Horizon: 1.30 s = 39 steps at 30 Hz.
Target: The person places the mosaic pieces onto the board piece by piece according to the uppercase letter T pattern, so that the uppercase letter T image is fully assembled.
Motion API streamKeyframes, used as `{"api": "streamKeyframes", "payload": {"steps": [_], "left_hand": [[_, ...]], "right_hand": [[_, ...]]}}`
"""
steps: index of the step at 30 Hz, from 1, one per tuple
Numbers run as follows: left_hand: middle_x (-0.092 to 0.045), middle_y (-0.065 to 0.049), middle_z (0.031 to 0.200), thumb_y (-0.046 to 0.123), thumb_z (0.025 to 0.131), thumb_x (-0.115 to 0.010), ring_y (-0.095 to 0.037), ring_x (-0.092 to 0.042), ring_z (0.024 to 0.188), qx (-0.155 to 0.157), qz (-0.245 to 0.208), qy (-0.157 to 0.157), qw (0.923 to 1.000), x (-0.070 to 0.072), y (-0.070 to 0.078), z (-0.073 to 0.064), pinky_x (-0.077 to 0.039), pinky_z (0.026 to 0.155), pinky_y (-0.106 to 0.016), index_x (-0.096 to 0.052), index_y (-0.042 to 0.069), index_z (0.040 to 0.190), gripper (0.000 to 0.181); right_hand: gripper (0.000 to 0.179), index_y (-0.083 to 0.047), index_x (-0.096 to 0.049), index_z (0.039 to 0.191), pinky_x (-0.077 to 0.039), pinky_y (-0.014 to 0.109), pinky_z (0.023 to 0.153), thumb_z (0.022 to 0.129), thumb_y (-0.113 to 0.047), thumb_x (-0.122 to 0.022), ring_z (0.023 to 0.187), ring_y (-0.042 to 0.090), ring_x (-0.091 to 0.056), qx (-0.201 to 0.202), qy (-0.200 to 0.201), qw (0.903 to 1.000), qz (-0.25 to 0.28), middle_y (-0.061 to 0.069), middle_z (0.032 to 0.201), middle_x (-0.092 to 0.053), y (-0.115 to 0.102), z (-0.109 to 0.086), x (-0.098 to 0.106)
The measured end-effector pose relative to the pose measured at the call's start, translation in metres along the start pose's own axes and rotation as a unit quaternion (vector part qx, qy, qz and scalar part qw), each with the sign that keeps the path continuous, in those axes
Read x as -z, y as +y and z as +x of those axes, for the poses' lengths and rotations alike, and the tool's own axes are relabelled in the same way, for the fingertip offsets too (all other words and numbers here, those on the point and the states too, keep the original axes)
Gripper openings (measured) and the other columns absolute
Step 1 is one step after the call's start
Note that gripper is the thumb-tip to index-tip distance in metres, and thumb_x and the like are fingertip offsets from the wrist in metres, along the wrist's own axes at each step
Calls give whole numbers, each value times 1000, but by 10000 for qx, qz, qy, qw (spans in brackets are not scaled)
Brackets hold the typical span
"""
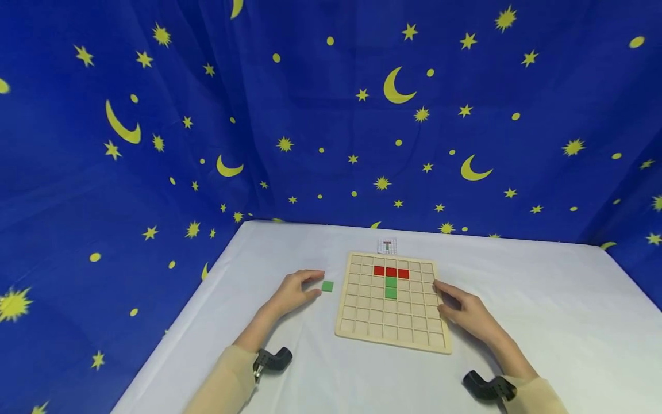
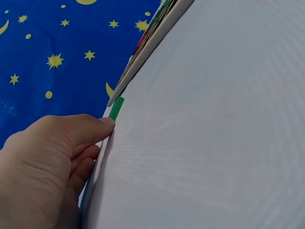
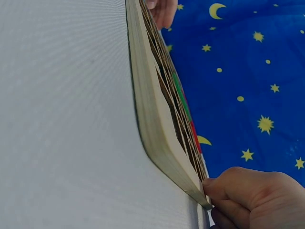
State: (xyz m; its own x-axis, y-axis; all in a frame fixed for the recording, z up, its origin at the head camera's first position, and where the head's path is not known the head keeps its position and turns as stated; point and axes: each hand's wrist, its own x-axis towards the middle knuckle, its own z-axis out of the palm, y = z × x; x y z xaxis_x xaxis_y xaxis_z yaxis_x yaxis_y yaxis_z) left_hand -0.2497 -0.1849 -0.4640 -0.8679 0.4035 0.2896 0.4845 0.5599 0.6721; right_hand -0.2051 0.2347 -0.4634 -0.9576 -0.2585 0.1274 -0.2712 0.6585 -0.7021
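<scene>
A square wooden grid board (image 1: pixel 368 315) lies on the white table. Three red tiles (image 1: pixel 391 272) form a row near its far side, with two green tiles (image 1: pixel 391 288) in a column below the middle one. A loose green tile (image 1: pixel 327 286) rests on the cloth left of the board. Beside it is my left hand (image 1: pixel 292 294), thumb and forefinger apart; the left wrist view shows the thumb tip at the tile (image 2: pixel 116 109), contact unclear. My right hand (image 1: pixel 469 312) rests its thumb and fingertips against the board's right edge, also seen in the right wrist view.
A small printed card (image 1: pixel 387 246) with a T-shaped red and green pattern lies just beyond the board. The white tablecloth (image 1: pixel 558 310) extends to both sides. A blue curtain (image 1: pixel 331 115) with yellow moons and stars stands behind the table and at its sides.
</scene>
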Motion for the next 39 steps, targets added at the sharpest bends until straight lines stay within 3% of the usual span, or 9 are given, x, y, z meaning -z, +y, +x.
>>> {"api": "streamKeyframes", "payload": {"steps": [5, 9, 13, 18, 22, 26, 30, 39], "left_hand": [[-67, -5, 109, 7, 82, -72, -23, -60, 106, -40, 163, 116, 9998, -3, -1, 4, -46, 94, -36, -66, 4, 115, 34], [-67, -2, 109, 8, 82, -71, -21, -59, 106, 22, 267, 6, 9996, -6, -1, 7, -45, 95, -35, -66, 7, 116, 33], [-66, -3, 112, 7, 82, -70, -20, -59, 106, 1, 206, -201, 9996, -9, 1, 9, -45, 95, -36, -66, 7, 117, 35], [-67, -3, 108, 6, 82, -70, -20, -60, 103, -58, 140, -177, 9997, -11, 2, 9, -46, 94, -36, -67, 7, 114, 32], [-68, -3, 106, 6, 82, -70, -19, -61, 100, 115, 15, -204, 9997, -10, 5, 10, -46, 93, -34, -67, 6, 112, 31], [-68, -5, 104, 6, 82, -70, -20, -62, 98, 179, -107, -271, 9994, -4, 15, 15, -48, 90, -36, -66, 4, 112, 30], [-68, -6, 106, 6, 84, -69, -23, -61, 100, -16, -220, -263, 9994, 1, 29, 23, -48, 90, -38, -65, 1, 114, 30], [-66, -7, 111, 8, 88, -66, -19, -58, 107, -261, -1047, -471, 9931, -2, 70, 41, -45, 94, -36, -62, 0, 119, 32]], "right_hand": [[55, 0, -45, 139, -29, 56, 104, 89, -14, -65, 130, 44, -34, -26, -16, 10000, -9, 22, 140, -42, 0, 1, 2], [56, 1, -45, 138, -29, 56, 104, 88, -13, -65, 130, 44, -33, -55, -10, 10000, -16, 22, 140, -42, 1, -1, 3], [56, 1, -45, 138, -29, 56, 104, 88, -13, -65, 130, 44, -33, -46, -6, 10000, 9, 22, 140, -42, 1, -2, 3], [56, 1, -45, 138, -28, 57, 104, 89, -14, -65, 130, 44, -32, -69, -29, 10000, 48, 22, 141, -42, 2, -4, 2], [56, 0, -45, 138, -28, 57, 104, 88, -14, -65, 130, 44, -33, -82, -19, 10000, 11, 22, 141, -42, 2, -4, 1], [56, 0, -45, 138, -28, 57, 104, 88, -14, -65, 130, 44, -33, -63, -18, 10000, -10, 22, 140, -42, 3, -4, 0], [56, 0, -45, 139, -28, 57, 104, 88, -14, -65, 130, 43, -33, -69, -39, 10000, 43, 22, 141, -42, 2, -3, 0], [55, 2, -45, 138, -28, 56, 105, 88, -12, -64, 130, 42, -33, 43, -68, 9999, 68, 22, 140, -42, 1, 2, -1]]}}
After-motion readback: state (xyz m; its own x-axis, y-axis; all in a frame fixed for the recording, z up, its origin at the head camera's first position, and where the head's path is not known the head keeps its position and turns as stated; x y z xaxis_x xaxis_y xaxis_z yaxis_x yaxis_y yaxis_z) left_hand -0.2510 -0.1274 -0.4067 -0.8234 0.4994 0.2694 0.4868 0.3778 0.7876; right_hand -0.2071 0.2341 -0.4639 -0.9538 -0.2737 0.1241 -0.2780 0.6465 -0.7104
